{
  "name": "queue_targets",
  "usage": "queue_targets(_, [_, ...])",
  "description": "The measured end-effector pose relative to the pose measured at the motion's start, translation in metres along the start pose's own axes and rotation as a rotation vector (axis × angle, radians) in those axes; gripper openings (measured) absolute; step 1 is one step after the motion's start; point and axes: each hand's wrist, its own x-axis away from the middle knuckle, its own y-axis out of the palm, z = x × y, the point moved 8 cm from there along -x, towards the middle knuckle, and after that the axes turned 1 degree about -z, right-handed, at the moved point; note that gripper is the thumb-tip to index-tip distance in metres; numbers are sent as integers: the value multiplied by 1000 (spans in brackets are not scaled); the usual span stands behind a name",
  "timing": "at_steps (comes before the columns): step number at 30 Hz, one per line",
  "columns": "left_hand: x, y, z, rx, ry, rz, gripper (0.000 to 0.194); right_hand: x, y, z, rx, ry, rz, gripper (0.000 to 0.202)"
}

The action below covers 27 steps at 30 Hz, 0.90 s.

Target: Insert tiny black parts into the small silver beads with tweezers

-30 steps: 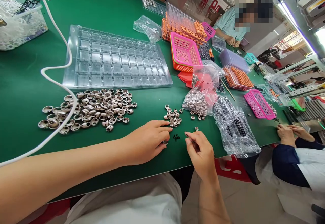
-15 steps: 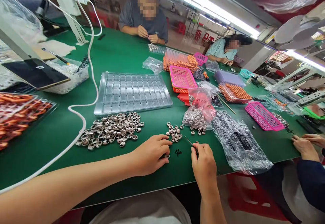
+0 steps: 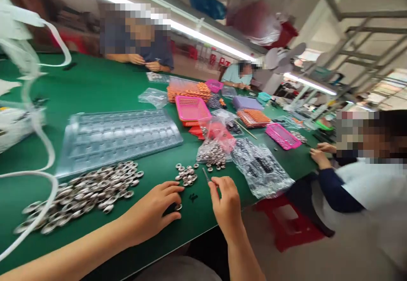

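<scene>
The view has swung to the right since half a second ago, so the things on the green table (image 3: 101, 81) now sit farther left, and more of the worker (image 3: 337, 189) on the right shows. The two hands stay in nearly the same spot on the table.

A white cord (image 3: 54, 188) runs in front of the big pile of rings (image 3: 89, 196) and hides part of its left end. Behind that pile is a clear tray (image 3: 121, 136). Past the small pile of rings (image 3: 187, 175) are a clear bag with more rings (image 3: 213, 148) and a pink basket (image 3: 191, 110). A crinkly bag with black parts (image 3: 262, 168) lies to the right of the right hand (image 3: 226, 198).

One single ring (image 3: 178, 207) is on the table, just by the left hand (image 3: 155, 209), near its thumb and bent fingers. I cannot tell if the fingers pinch it. The right hand grips a thin tool (image 3: 206, 174), with its tip up near the small pile. A few tiny black bits (image 3: 193, 197) lie between the hands.

The rings are round, shiny and silver, like metal, with holes in them. The tray is see-through with rows of little boxes, and the basket is full of holes.
</scene>
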Motion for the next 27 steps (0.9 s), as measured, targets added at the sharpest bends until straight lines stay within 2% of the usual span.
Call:
queue_targets(3, [1, 10, -14, -47, 23, 10, 21, 3, -52, 27, 29, 44, 93, 23])
queue_targets(7, [0, 13, -24, -118, 74, 31, 28, 16, -134, 108, 137, 210, 268, 20])
queue_targets(9, [-2, 12, -26, -139, 91, 25, 28, 19, -158, 149, 175, 261, 283, 17])
queue_targets(10, [-4, 10, -27, -144, 91, 31, 28, 17, -163, 166, 185, 274, 259, 16])
queue_targets(12, [-7, 7, -30, -143, 81, 28, 27, 7, -160, 193, 191, 275, 163, 16])
queue_targets(17, [-15, 3, -35, -57, 28, -39, 25, -31, -120, 227, 228, 278, -119, 14])
queue_targets(22, [-7, -10, -37, 58, -82, 65, 25, -46, -81, 235, 286, 318, -369, 36])
queue_targets(27, [6, -19, -49, 36, -93, 125, 23, -42, -63, 231, 323, 362, -475, 37])
